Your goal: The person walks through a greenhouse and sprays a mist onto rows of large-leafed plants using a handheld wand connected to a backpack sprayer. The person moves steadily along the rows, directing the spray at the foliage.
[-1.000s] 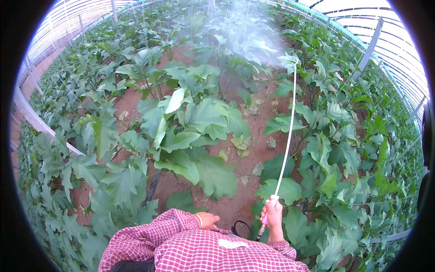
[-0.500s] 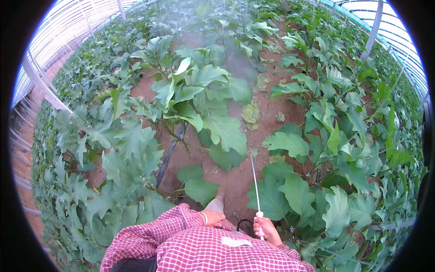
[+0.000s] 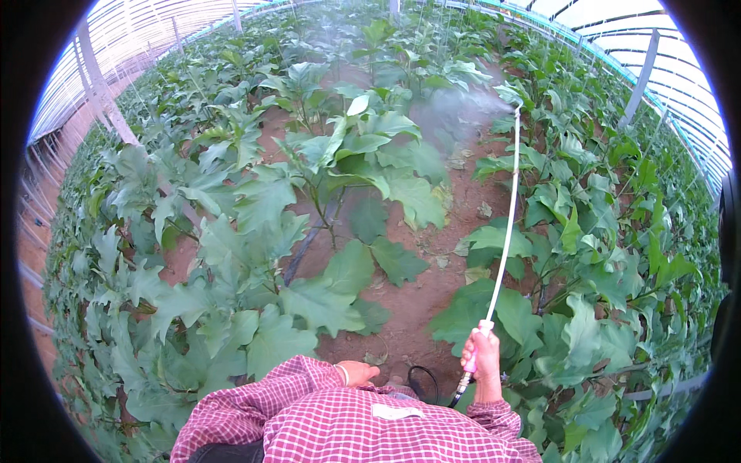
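Note:
My right hand is wrapped round the pink-and-white handle of a spray wand. A long pale tube runs from the handle up and away, its tip among leaves on the right. A whitish mist drifts leftward from that tip over the plants. From the handle's lower end a dark hose drops toward my body. My left hand is held low before my waist, with its fingers curled; whatever may be inside them is hidden. Broad-leaved green plants stand close in front of that hand.
Leafy rows spread on both sides of a bare soil path. A dark pipe lies on the soil among the left plants. Slanting posts and a ribbed translucent cover bound the space. Several dry leaves lie on the path.
My right hand has risen forward, swinging the wand's tip up and to the right. The mist now comes off farther right. The left hand stays low near my waist.

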### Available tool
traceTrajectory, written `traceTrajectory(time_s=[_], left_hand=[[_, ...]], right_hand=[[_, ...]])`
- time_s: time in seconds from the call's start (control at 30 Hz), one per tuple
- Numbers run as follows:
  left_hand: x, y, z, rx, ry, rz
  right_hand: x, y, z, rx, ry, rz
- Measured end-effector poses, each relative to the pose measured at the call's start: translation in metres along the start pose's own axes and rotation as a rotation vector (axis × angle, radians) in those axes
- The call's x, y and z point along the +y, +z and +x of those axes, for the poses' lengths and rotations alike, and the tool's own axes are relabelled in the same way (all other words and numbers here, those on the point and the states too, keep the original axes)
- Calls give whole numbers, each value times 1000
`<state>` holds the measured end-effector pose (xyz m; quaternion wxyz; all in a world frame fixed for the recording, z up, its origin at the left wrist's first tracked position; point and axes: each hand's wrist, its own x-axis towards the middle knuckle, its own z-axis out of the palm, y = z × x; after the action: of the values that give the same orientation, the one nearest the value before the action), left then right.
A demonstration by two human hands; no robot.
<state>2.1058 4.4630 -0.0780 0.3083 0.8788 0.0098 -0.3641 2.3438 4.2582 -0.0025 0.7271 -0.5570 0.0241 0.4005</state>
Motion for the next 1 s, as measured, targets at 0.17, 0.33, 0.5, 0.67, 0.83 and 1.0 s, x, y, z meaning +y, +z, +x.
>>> traceTrajectory(time_s=[0.17,0.33,0.5,0.67,0.83,1.0], left_hand=[[-36,66,-63,37,15,-55],[-70,135,-121,-4,53,-59],[-82,203,-159,-4,142,2],[-65,228,-187,-41,199,2],[-38,254,-207,-40,188,37],[-12,306,-226,31,162,-15]], right_hand=[[46,38,-53,69,-141,-79],[128,63,-116,116,-104,-108],[191,78,-186,140,39,-130],[242,69,-258,106,278,-107],[300,35,-328,-54,560,74],[347,23,-390,-68,628,284]])
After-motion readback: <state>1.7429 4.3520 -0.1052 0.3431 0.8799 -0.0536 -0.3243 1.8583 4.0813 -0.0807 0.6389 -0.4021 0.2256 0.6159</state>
